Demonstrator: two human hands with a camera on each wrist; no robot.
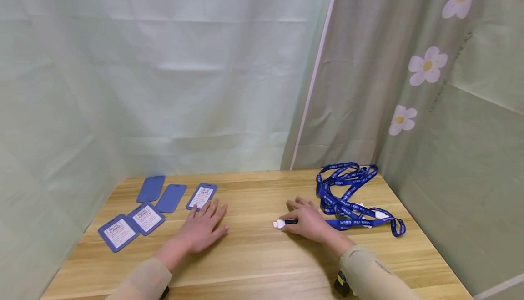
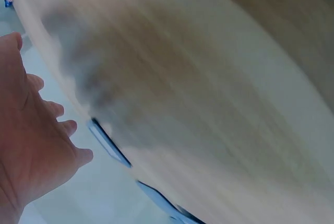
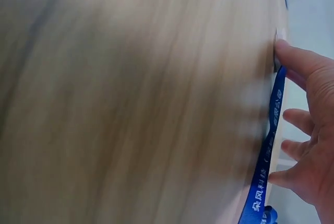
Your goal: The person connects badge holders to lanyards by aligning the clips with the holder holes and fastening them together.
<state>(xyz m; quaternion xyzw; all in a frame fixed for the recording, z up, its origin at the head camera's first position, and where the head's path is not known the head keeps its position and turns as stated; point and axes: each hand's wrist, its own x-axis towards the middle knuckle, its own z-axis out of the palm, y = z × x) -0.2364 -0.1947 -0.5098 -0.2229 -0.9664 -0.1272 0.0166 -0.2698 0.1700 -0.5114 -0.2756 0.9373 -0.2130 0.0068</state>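
My right hand (image 1: 309,220) pinches a blue lanyard (image 1: 341,224) near its end, just behind the white plastic clip (image 1: 280,224), which points left. In the right wrist view the thumb lies at the clip end, and the printed strap (image 3: 263,161) runs back under the other fingers. My left hand (image 1: 200,231) holds nothing, palm down and fingers spread over the table. Its fingertips overlap the lower edge of a blue badge holder (image 1: 202,196) with a white printed insert. From the left wrist, the hand (image 2: 36,140) shows above the tabletop, clear of the holders.
Further left lie two plain blue badge holders (image 1: 150,189) and two with white inserts (image 1: 119,232). A tangle of blue lanyards (image 1: 340,200) with white clips covers the right back of the wooden table (image 1: 249,254). Curtains (image 1: 213,86) enclose the back and sides.
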